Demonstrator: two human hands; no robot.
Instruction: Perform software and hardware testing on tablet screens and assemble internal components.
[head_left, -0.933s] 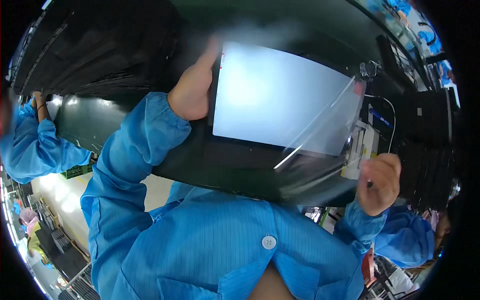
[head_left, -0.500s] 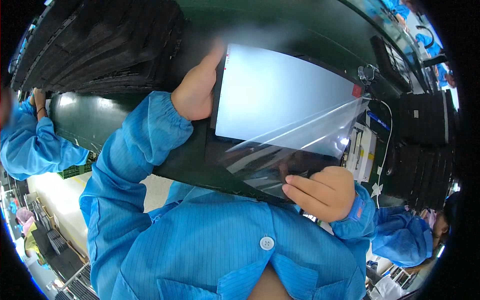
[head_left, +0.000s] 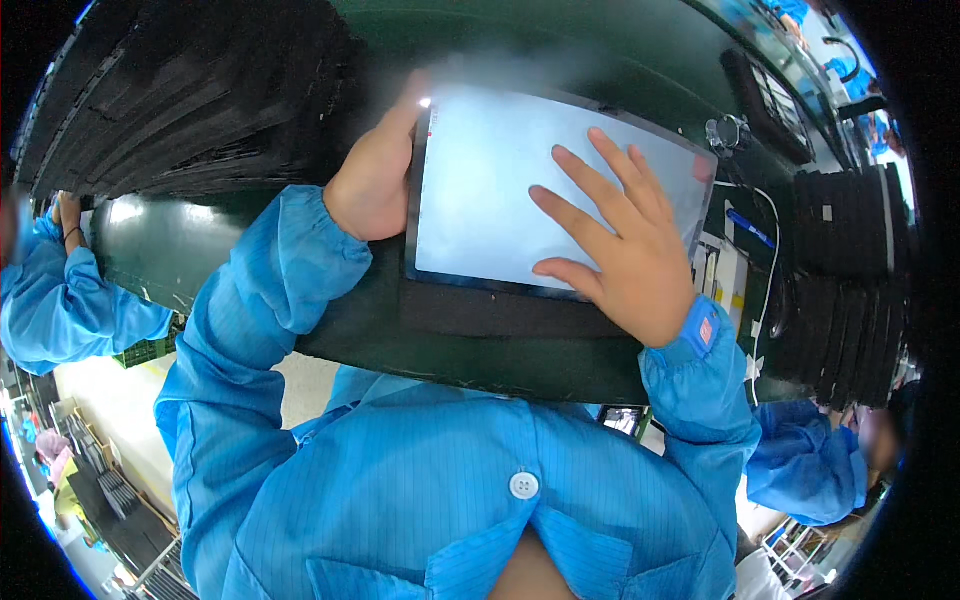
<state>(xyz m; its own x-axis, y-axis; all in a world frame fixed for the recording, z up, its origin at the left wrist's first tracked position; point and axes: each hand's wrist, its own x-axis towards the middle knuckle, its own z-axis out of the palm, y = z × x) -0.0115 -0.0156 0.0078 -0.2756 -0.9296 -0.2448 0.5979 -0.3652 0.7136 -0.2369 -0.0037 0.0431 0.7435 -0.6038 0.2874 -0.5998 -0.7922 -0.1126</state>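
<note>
A flat display panel [head_left: 480, 190] with a bright white screen and a dark border lies in front of me, slightly tilted. My left hand [head_left: 375, 180] grips its left edge, with the fingertips blurred near the upper left corner. Spread across the right part of the screen is my right hand [head_left: 625, 235], its fingers apart and holding nothing. Whether its palm presses on the surface I cannot tell. A pale red tab [head_left: 704, 168] marks the upper right corner. Beneath the panel, a dark mat [head_left: 480, 312] shows along the near edge.
Black trays [head_left: 200, 100] are piled at the far left, and more black stacks [head_left: 845, 280] stand at the right. A blue pen [head_left: 750, 228], a white cable [head_left: 772, 290] and a black case [head_left: 770, 105] lie right of the panel. Co-workers in blue sit on both sides.
My right hand has let go of the clear film's lower corner and moved up over the screen, fingers spread. The film no longer hangs below the panel. The panel has shifted slightly left.
</note>
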